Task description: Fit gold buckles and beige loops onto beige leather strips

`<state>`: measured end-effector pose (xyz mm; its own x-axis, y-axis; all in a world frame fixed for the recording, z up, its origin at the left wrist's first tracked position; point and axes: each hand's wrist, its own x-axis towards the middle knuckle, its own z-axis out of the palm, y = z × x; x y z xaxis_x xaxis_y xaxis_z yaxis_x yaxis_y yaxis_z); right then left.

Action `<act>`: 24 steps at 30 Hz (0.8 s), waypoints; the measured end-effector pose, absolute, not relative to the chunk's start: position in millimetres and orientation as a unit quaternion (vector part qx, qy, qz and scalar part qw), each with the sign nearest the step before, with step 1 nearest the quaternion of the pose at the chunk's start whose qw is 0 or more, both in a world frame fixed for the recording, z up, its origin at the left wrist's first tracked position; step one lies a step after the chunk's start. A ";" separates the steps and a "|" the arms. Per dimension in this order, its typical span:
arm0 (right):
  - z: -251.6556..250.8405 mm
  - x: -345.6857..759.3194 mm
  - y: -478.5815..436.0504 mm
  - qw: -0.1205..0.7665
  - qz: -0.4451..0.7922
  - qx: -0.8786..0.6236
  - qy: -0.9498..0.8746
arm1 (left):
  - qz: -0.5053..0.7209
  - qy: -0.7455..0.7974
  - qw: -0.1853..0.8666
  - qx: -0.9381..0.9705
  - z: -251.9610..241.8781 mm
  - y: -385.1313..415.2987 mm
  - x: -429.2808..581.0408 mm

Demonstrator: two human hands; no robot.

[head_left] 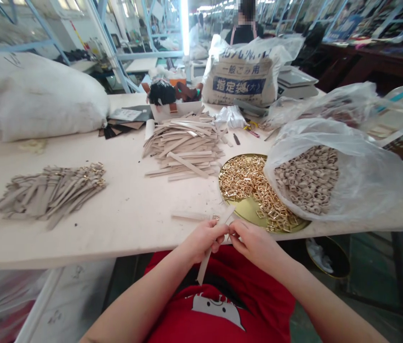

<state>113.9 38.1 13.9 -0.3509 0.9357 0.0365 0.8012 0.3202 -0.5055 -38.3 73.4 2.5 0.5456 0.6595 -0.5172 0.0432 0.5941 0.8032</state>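
Note:
My left hand (204,239) is closed around a beige strap (204,268); one end sticks up past the fingers and the other hangs down over my lap. A small gold buckle (216,217) shows just above the left fingers, by the strap. My right hand (247,237) meets the left at the table's front edge, its thumb and fingertips pinched together against the strap. Whatever lies between those fingertips is too small to make out. Another beige strip (188,216) lies flat on the table behind the left hand.
A gold tray (246,209) of loose buckles stands right of my hands, overlapped by a plastic bag (358,176) with small beige loops (310,178). Behind lies a pile of beige strips (187,143). Buckled straps (49,193) are heaped left. A person (246,28) is farther back.

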 end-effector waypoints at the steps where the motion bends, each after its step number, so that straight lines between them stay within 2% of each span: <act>1: 11.5 113.2 36.1 0.168 0.221 -0.542 -0.793 | 0.199 0.435 0.780 0.404 2.9 71.3 -39.0; 5: -0.8 111.8 29.7 0.223 0.301 -0.537 -0.756 | 0.198 0.432 0.781 0.406 6.7 66.2 -40.0; 11: -8.3 109.9 24.2 0.333 0.293 -0.526 -0.726 | 0.204 0.411 0.793 0.399 15.9 65.6 -39.8; 14: -8.2 109.4 23.1 0.385 0.329 -0.509 -0.696 | 0.213 0.407 0.778 0.429 17.4 64.9 -40.8; 19: -11.5 106.4 26.9 0.485 0.488 -0.550 -0.473 | 0.233 0.422 0.714 0.508 13.3 64.2 -42.5; 24: -12.1 110.2 37.9 0.595 0.612 -0.480 -0.203 | 0.202 0.440 0.634 0.603 4.3 62.7 -48.8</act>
